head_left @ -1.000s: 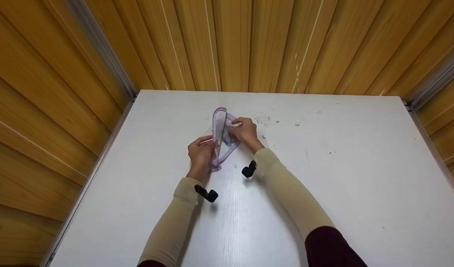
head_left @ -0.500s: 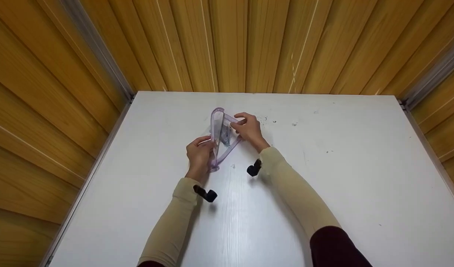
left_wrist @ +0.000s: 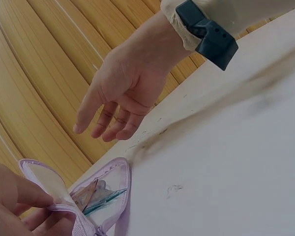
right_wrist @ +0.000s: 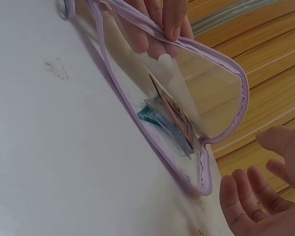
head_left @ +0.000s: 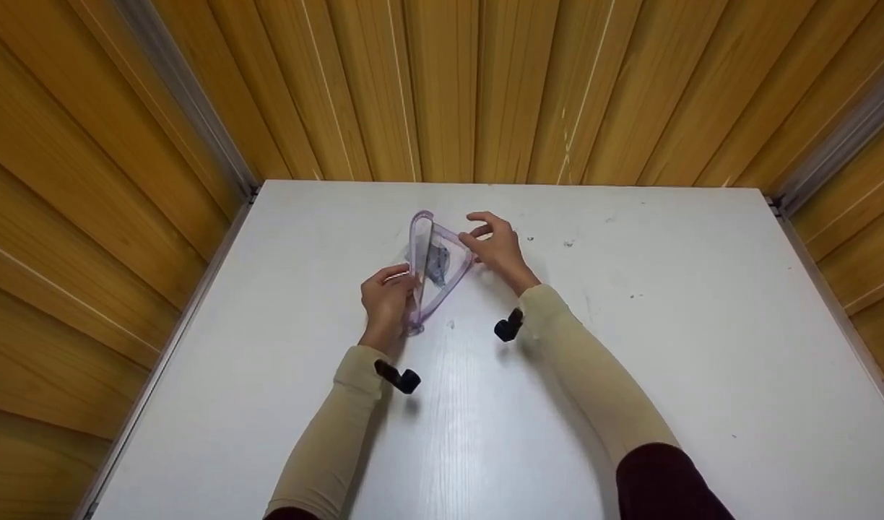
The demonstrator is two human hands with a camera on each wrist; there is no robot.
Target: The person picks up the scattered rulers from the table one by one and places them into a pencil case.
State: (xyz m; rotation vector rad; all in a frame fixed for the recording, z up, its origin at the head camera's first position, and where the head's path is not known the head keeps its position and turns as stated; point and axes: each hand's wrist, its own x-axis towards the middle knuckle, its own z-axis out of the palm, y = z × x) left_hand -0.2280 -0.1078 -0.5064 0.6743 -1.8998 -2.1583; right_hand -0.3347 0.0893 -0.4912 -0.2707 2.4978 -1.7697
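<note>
A see-through zip pouch [head_left: 448, 290] with lilac trim lies on the white table, its upper side lifted and its mouth wide. My left hand [head_left: 386, 300] pinches the raised edge between thumb and fingers, seen also in the left wrist view. Inside the pouch lie several thin flat pieces [right_wrist: 172, 120], teal, clear bluish and brown-pink, partly overlapping; their kind is unclear. Just right of the pouch hovers my right hand [head_left: 501, 249]. In the left wrist view this hand [left_wrist: 128, 83] holds nothing, its fingers loosely bent and apart from the pouch.
The white table [head_left: 630, 361] bears small dark marks. Wood-patterned walls [head_left: 449, 87] stand behind and at both sides, with metal strips in the corners. A black camera mount [head_left: 399, 377] sits on the left wrist, and another mount [head_left: 509, 325] on the right.
My right hand has drawn out of the pouch's mouth and moved rightward, leaving the flat pieces inside in view. The left hand keeps its pinch on the edge, nearly still.
</note>
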